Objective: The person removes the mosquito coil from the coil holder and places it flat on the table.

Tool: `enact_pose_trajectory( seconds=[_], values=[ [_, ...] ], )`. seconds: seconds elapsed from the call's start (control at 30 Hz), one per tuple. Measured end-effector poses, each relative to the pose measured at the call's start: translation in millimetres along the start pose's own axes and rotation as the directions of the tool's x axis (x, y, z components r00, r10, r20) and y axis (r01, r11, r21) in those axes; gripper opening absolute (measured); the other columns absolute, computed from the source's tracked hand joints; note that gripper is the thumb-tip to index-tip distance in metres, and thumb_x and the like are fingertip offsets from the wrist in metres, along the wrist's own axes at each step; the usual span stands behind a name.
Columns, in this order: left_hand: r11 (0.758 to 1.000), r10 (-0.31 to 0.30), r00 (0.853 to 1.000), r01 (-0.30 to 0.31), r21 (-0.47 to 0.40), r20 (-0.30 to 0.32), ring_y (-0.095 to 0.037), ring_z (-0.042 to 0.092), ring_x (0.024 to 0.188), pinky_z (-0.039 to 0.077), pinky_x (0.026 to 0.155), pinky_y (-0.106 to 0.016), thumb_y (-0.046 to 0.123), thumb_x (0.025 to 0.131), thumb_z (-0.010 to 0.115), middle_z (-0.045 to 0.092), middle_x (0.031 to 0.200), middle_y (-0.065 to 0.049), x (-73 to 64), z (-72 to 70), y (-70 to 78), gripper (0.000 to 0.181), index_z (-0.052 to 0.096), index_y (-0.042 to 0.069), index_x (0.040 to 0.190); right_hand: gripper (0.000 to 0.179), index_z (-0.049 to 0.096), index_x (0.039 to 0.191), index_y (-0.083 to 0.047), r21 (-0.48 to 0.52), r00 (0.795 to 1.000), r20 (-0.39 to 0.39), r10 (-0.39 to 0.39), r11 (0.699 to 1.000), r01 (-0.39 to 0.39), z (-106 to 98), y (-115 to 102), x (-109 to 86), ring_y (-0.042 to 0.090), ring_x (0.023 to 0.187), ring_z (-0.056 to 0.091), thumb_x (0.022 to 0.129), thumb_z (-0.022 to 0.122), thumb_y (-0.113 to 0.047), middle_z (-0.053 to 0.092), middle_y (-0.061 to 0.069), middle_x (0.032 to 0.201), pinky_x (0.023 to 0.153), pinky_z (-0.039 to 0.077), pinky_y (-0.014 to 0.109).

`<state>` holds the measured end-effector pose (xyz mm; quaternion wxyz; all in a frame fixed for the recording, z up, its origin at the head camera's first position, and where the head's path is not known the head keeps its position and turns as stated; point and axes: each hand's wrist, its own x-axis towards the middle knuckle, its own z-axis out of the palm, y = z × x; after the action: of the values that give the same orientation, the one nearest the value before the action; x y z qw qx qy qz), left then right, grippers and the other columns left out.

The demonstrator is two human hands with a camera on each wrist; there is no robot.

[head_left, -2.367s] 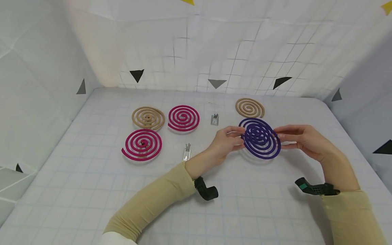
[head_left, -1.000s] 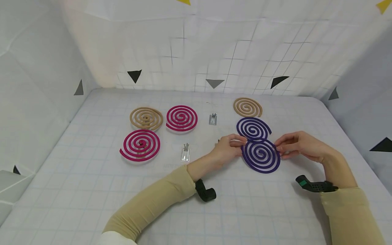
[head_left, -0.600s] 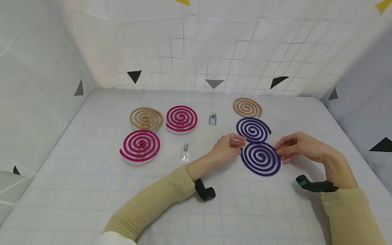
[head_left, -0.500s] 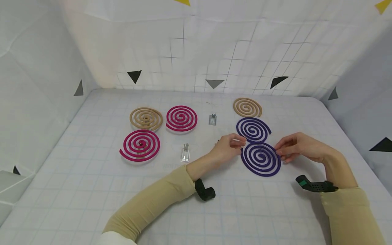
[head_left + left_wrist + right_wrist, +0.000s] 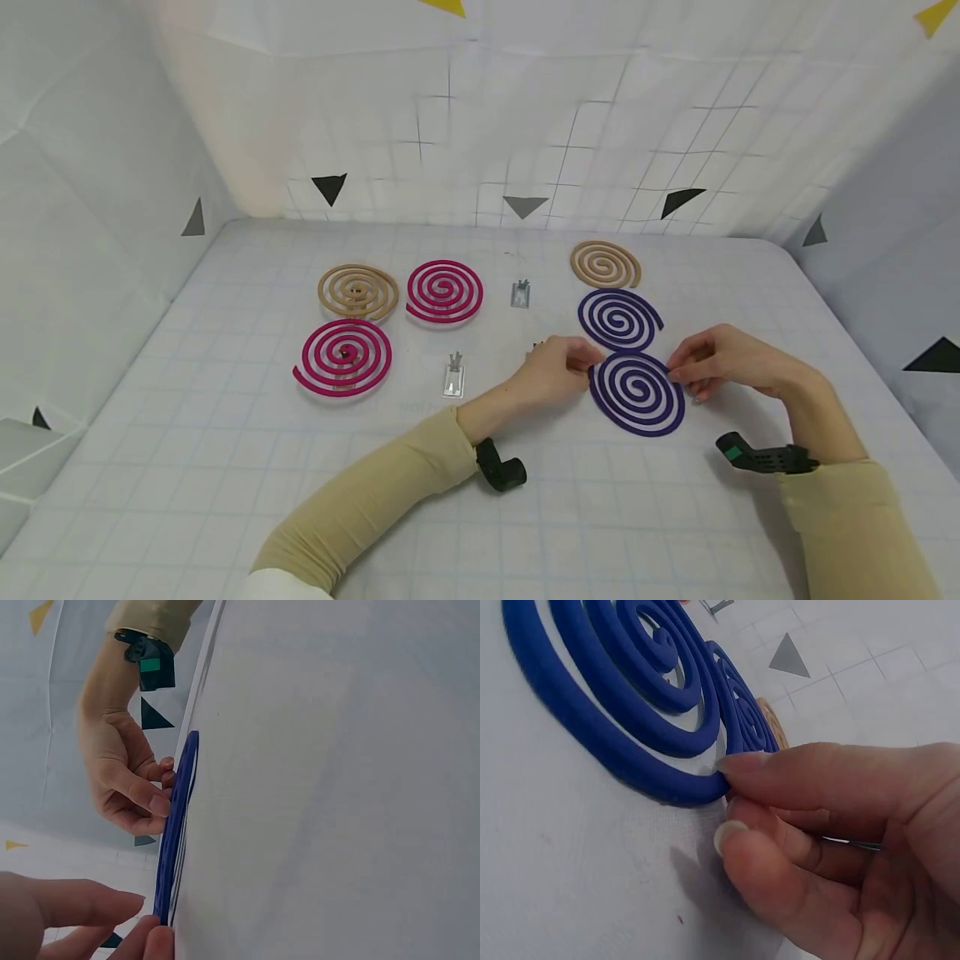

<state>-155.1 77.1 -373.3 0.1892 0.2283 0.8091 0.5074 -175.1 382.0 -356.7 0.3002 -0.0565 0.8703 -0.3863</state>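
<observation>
In the head view, my left hand (image 5: 553,368) and right hand (image 5: 726,360) hold the near purple mosquito coil (image 5: 637,387) by opposite edges, low over the table. The right wrist view shows the right thumb and fingertips (image 5: 742,763) pinching its outer ring. In the left wrist view the coil (image 5: 177,810) appears edge-on, just above the table, and the left fingertips (image 5: 142,934) grip its near end. A second purple coil (image 5: 619,319) lies directly behind it, their rims right together. Part of a small metal stand (image 5: 537,345) shows behind my left hand, mostly hidden.
A tan coil (image 5: 603,265) lies behind the purple pair. To the left, another tan coil (image 5: 357,291) and two pink coils (image 5: 444,289) sit over stands. Two bare metal stands (image 5: 453,377) lie mid-table. White walls with dark triangles enclose the table (image 5: 585,533).
Both hands have brought the near purple coil toward me and down, from overlapping the far purple coil to just in front of it. In the last half second it has shifted only slightly.
</observation>
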Motion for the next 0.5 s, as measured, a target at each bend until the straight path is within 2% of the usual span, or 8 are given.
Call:
enact_pose_trajectory(
  seconds=[0.23,0.5],
  values=[
    [0.997,-0.007,1.0,0.007,0.071,-0.005,-0.006,0.059,0.091,0.047,0.081,-0.014,-0.002,0.089,0.06,0.071,0.105,-0.004,-2.7,-1.4,2.1,0.033,0.07,0.004,0.12,0.032,0.066,0.11,0.007,-0.034,1.0,-0.013,0.014,0.999,-0.015,3.1,-3.9,1.0,0.019,0.071,0.064,0.089,0.074,-0.016,0.068,0.009,0.089,0.066,0.062,0.034],
    [0.995,-0.059,0.998,0.062,0.079,-0.033,-0.009,0.067,0.099,0.05,0.083,-0.014,0.005,0.09,0.063,0.074,0.114,-0.003,-1.0,-1.2,2.6,0.029,0.072,0.006,0.118,0.029,0.068,0.107,0.006,-0.066,0.999,-0.03,0.033,0.997,-0.035,4.8,-7.7,1.1,0.019,0.073,0.063,0.089,0.072,-0.016,0.067,0.007,0.086,0.065,0.062,0.034]
  ],
)
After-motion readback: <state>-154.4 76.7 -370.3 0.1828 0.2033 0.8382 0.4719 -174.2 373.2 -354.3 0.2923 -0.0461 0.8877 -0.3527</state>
